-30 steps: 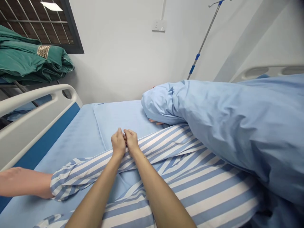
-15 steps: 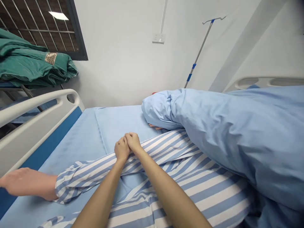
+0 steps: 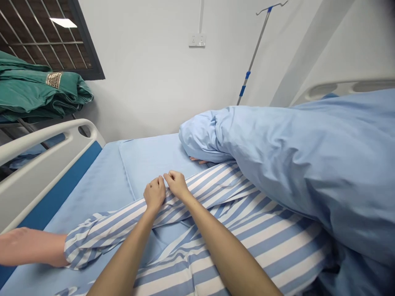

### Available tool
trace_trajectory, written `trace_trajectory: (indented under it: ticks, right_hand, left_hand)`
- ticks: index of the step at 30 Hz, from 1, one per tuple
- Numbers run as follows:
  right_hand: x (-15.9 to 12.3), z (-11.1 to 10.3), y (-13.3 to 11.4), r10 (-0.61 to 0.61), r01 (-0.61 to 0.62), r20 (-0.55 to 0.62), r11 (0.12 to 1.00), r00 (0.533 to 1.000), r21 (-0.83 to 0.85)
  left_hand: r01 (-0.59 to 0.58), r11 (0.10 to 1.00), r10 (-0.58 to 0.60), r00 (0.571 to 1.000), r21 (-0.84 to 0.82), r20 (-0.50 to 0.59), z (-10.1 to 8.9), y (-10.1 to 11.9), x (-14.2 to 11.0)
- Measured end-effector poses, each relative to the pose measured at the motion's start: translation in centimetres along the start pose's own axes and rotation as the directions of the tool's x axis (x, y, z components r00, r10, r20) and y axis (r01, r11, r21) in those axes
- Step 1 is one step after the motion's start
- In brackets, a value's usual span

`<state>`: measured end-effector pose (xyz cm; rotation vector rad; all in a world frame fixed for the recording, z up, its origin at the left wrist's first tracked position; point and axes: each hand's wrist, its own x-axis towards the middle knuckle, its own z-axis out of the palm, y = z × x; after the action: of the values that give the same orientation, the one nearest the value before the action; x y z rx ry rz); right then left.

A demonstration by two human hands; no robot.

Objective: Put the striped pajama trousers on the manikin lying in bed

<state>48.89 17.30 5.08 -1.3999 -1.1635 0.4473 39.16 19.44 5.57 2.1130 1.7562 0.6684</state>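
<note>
My left hand (image 3: 154,192) is curled into a fist over the lower leg of blue-and-white striped trousers (image 3: 210,183). Right beside it, my right hand (image 3: 177,183) is also a fist, thumb side up, against the same trouser leg. A small gap separates the two fists at the knuckles. I see no object in either one; the undersides of both are hidden. The leg lies across the bed, with a bare foot (image 3: 33,246) sticking out of the cuff at the left. Nearer to me lies the other striped trouser leg (image 3: 247,255), partly behind my forearms.
A blue quilt (image 3: 277,144) covers the body to the right; fingertips (image 3: 197,160) show under its edge. A white footboard (image 3: 46,160) bounds the blue bed sheet (image 3: 148,152) at the left. Behind stand an IV pole (image 3: 253,57) and folded green fabric (image 3: 40,90).
My hands were side by side, then pressed together with the right over the left's fingers; now they are slightly apart as fists. The leg stays in place while the view shifts.
</note>
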Motion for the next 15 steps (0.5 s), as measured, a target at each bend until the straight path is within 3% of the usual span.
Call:
trace_trajectory:
  ticks: [9, 12, 15]
  right_hand:
    - [1.2, -0.9, -0.2, 0.147, -0.171, 0.091, 0.903, 0.985, 0.395]
    - [1.4, -1.3, -0.4, 0.231, -0.267, 0.133, 0.819, 0.964, 0.509]
    - [1.6, -1.9, -0.9, 0.309, -0.356, 0.189, 0.694, 0.932, 0.626]
  left_hand:
    - [-0.01, 0.999, 0.011, 1.0, -0.048, 0.022, -0.2, 0.1, 0.4]
    - [-0.045, 0.984, 0.046, 0.999, -0.173, 0.004, -0.5, 0.8, 1.0]
    - [-0.081, 0.899, 0.063, 0.996, -0.431, -0.056, -0.9, 3.1, 1.7]
